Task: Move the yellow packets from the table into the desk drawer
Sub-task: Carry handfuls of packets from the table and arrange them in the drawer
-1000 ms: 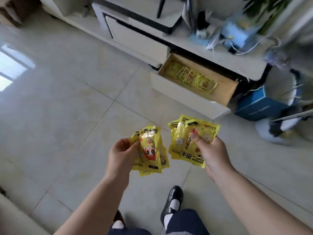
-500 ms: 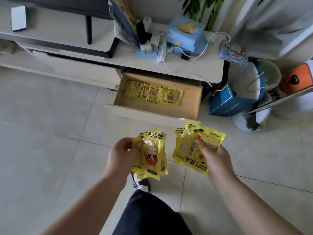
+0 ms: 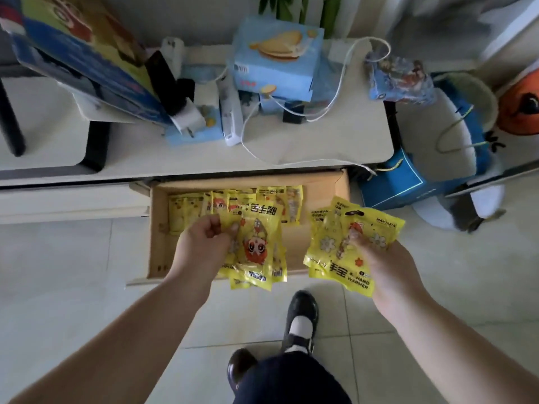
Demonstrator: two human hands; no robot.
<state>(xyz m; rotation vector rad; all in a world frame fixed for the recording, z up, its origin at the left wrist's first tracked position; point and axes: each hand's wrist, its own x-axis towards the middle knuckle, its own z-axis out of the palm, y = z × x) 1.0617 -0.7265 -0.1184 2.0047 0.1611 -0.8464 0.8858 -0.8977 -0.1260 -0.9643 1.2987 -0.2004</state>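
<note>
My left hand (image 3: 204, 246) grips a stack of yellow packets (image 3: 256, 249) with a cartoon face, held over the open wooden drawer (image 3: 159, 228). My right hand (image 3: 379, 260) holds a second fan of yellow packets (image 3: 350, 243) marked "hand warmer", just past the drawer's right front corner. Several more yellow packets (image 3: 274, 199) lie in a row along the drawer's back. The drawer is pulled out from under the pale desk (image 3: 291, 153).
The desk top carries a light blue snack box (image 3: 277, 59), a large blue book (image 3: 81, 59), chargers and a white cable (image 3: 338, 91). A blue gift bag (image 3: 408, 182) and an orange plush (image 3: 522, 103) sit on the floor at right. My black shoes (image 3: 300, 319) stand on pale tiles.
I have walked up to the desk; the drawer now lies directly below my hands. My left hand's packets have moved over the drawer. Both hands keep their grip.
</note>
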